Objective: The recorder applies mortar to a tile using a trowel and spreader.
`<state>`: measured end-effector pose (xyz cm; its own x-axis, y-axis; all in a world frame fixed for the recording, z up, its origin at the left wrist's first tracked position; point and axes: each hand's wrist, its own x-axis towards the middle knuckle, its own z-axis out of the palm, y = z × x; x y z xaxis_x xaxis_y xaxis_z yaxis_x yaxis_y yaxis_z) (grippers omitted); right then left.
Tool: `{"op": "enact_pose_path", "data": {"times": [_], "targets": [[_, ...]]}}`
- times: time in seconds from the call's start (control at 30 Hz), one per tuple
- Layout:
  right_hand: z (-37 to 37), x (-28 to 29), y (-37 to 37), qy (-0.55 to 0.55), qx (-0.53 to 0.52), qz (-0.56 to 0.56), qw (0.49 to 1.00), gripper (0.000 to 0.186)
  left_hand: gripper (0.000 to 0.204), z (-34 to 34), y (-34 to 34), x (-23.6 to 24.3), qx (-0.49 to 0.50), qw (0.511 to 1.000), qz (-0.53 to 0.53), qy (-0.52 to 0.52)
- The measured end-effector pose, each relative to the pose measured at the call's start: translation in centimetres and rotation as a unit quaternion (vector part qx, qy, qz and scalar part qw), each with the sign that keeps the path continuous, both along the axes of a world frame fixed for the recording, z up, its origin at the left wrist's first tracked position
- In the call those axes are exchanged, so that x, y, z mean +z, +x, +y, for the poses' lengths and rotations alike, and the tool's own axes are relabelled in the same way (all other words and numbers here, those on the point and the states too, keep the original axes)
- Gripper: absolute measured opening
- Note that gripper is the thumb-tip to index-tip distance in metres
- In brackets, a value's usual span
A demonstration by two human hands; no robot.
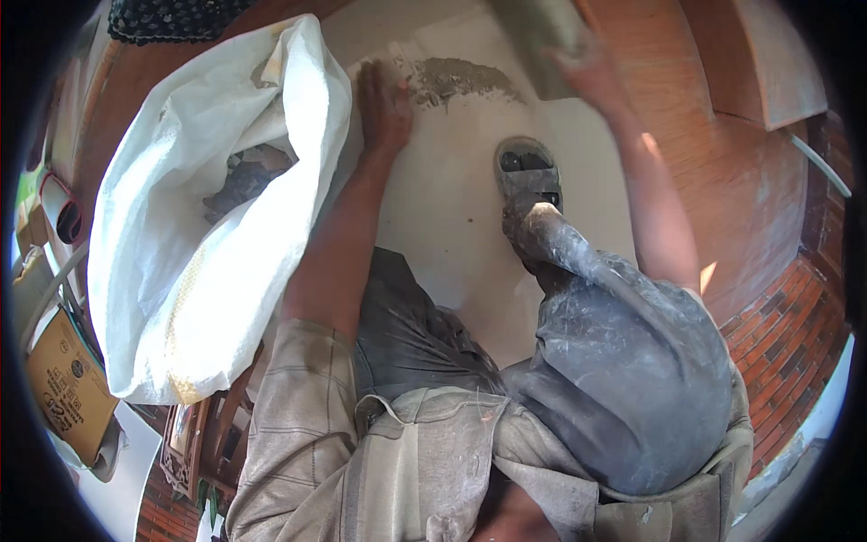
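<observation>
On the pale floor lies a patch of grey, crumbly debris (461, 79). My left hand (386, 108) is beside its left end, fingers stretched out and holding nothing, close to the rim of a white woven sack (271, 244). The sack gapes upward and has dark grey lumps (248, 181) inside. Over on the right, my right hand (591, 77) is smeared by motion at the edge of a flat grey-green piece (540, 45), which it seems to grip. That piece is blurred too, and its kind does not show.
My sandalled foot (528, 172) is planted just below the debris. Brown wooden panels (668, 99) flank the floor on the right, with red brick-patterned flooring (786, 334) beyond. A cardboard box (68, 388) and a wooden frame (185, 443) stand at the lower left.
</observation>
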<state>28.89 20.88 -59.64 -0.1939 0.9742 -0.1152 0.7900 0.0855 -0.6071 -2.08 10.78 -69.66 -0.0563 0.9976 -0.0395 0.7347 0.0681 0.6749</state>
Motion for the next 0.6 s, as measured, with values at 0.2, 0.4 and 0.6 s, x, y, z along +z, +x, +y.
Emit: {"op": "enact_pose_path", "data": {"times": [0.2, 0.4, 0.6], "targets": [[-3.3, -3.7, 1.5, -0.295, -0.186, 0.318, 0.882, 0.039, 0.065, 1.3, 3.8, -0.7, 0.053, 0.995, 0.088, -0.001], [-5.4, -5.9, -6.7, -0.378, -0.190, 0.481, 0.768, 0.037, 0.065, 2.3, 10.2, 1.4, 0.046, 0.995, -0.090, 0.028], [-5.0, -4.5, -5.7, -0.423, -0.193, 0.587, 0.663, 0.037, 0.063, 0.0, 9.3, 9.8, -0.023, 0.990, -0.121, 0.074]]}}
